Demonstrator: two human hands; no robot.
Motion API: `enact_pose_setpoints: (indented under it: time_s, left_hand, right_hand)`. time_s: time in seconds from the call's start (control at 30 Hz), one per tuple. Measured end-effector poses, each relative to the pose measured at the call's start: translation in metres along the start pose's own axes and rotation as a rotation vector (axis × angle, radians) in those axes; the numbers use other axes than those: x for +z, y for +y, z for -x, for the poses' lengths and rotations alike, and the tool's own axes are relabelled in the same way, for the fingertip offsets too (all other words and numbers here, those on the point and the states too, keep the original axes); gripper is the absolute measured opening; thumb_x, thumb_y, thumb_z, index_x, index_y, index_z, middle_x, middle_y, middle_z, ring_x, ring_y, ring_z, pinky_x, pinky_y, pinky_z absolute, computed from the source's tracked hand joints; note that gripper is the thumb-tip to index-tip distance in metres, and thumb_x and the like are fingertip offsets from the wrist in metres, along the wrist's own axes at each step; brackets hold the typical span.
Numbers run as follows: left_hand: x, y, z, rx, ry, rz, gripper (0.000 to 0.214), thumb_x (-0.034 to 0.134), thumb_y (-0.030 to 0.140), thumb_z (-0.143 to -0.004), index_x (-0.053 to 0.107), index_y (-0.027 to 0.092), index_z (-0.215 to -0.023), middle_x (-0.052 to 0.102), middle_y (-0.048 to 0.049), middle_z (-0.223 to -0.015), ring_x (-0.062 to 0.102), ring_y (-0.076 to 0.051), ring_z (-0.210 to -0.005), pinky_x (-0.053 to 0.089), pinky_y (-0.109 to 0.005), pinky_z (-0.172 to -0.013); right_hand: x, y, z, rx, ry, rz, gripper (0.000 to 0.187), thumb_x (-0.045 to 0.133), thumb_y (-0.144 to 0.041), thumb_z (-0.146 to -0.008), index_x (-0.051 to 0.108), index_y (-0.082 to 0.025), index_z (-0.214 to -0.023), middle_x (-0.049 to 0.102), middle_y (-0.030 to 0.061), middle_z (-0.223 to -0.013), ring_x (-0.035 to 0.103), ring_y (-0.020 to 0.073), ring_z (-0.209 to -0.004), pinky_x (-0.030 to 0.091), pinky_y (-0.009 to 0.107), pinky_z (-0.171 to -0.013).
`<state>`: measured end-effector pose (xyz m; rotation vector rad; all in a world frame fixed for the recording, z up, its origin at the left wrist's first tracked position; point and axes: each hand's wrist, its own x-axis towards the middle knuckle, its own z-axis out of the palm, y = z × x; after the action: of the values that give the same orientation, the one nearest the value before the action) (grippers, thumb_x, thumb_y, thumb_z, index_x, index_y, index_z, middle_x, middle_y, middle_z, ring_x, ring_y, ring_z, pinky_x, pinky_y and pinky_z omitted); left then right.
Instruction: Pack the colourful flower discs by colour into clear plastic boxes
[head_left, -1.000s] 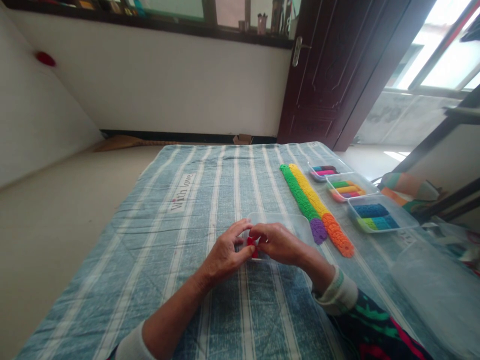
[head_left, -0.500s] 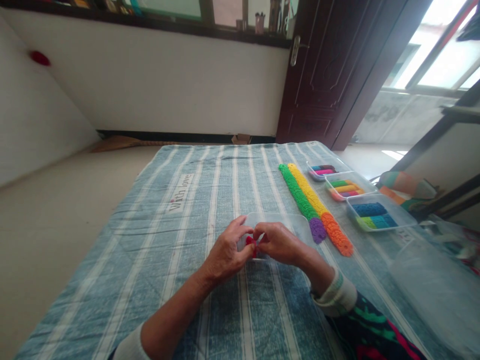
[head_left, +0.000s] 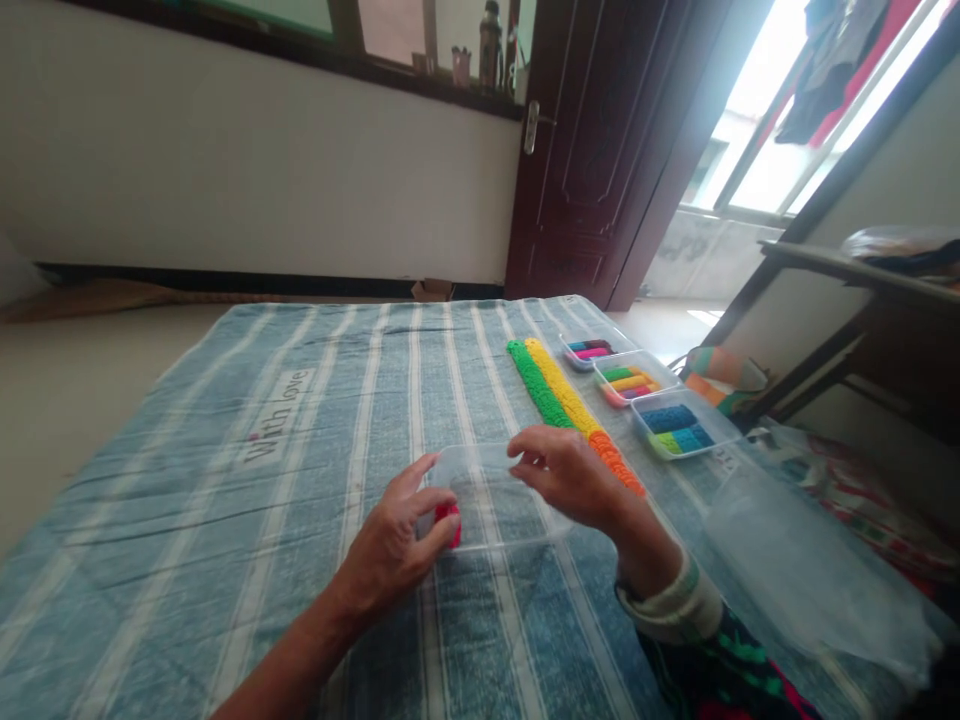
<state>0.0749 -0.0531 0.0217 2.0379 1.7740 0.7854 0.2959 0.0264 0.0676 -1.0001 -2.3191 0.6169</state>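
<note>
A clear plastic box (head_left: 502,530) lies in front of me on the striped cloth. My left hand (head_left: 401,535) is at its left end, thumb and fingers closed round a small red crocheted piece (head_left: 452,528) inside the box. The hand hides part of that piece. Over the far right side of the box hovers my right hand (head_left: 566,475), its fingers bent and apart, with nothing seen in them. Just beyond it run overlapping rows of crocheted discs: a green row (head_left: 540,385), a yellow row (head_left: 559,380) and orange discs (head_left: 615,463).
Along the table's right side stand three clear boxes: one with pink and dark rolls (head_left: 589,350), one with green and yellow pieces (head_left: 630,382), one with blue and lime pieces (head_left: 679,430). A large translucent plastic sheet or lid (head_left: 810,570) lies nearer on the right.
My right hand has drawn away from the red piece and opened, now to its right. My left hand keeps the red piece at the box's left end. The view has turned rightward.
</note>
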Motion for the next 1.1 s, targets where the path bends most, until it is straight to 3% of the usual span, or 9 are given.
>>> enact_pose_setpoints:
  time_s: [0.13, 0.3, 0.47, 0.83, 1.1]
  left_hand:
    - [0.003, -0.002, -0.001, -0.008, 0.012, -0.002, 0.029, 0.052, 0.04, -0.082, 0.074, 0.021, -0.083, 0.051, -0.0173, -0.141, 0.047, -0.033, -0.131, 0.039, -0.05, -0.106]
    - [0.005, -0.004, -0.002, -0.009, 0.052, -0.012, 0.028, 0.054, 0.041, -0.081, 0.074, 0.022, -0.082, 0.053, -0.0157, -0.139, 0.048, -0.032, -0.13, 0.039, -0.049, -0.107]
    - [0.006, -0.006, -0.001, -0.006, 0.076, -0.025, 0.027, 0.055, 0.042, -0.08, 0.074, 0.022, -0.083, 0.054, -0.0139, -0.138, 0.05, -0.031, -0.128, 0.04, -0.047, -0.106]
    - [0.004, -0.002, -0.001, -0.006, 0.069, -0.036, 0.027, 0.055, 0.041, -0.08, 0.073, 0.021, -0.083, 0.055, -0.0149, -0.138, 0.052, -0.031, -0.127, 0.043, -0.047, -0.104]
    - [0.004, -0.001, 0.0, 0.013, 0.076, -0.053, 0.025, 0.055, 0.04, -0.081, 0.072, 0.022, -0.082, 0.057, -0.0132, -0.137, 0.052, -0.032, -0.127, 0.044, -0.048, -0.103]
  right_hand:
    - [-0.032, 0.035, 0.015, 0.148, 0.143, 0.278, 0.017, 0.058, -0.01, -0.081, 0.068, -0.02, -0.091, 0.067, 0.0059, -0.098, 0.061, 0.0199, -0.094, 0.045, 0.034, -0.087]
    - [-0.04, 0.069, 0.032, 0.246, -0.014, 0.464, 0.037, 0.065, -0.013, -0.074, 0.068, -0.019, -0.11, 0.061, 0.0109, -0.116, 0.051, 0.0265, -0.115, 0.04, 0.04, -0.099]
    - [-0.027, 0.072, 0.037, 0.293, -0.129, 0.508, 0.047, 0.072, -0.021, -0.07, 0.066, -0.02, -0.117, 0.05, 0.0134, -0.136, 0.033, 0.0345, -0.135, 0.03, 0.048, -0.107]
    - [-0.024, 0.072, 0.035, 0.341, -0.179, 0.522, 0.044, 0.073, -0.027, -0.072, 0.065, -0.02, -0.114, 0.049, 0.0132, -0.135, 0.032, 0.0345, -0.135, 0.03, 0.046, -0.106]
    - [-0.024, 0.073, 0.034, 0.317, -0.145, 0.47, 0.032, 0.074, -0.024, -0.07, 0.066, -0.02, -0.101, 0.055, 0.0105, -0.115, 0.042, 0.03, -0.123, 0.036, 0.044, -0.099]
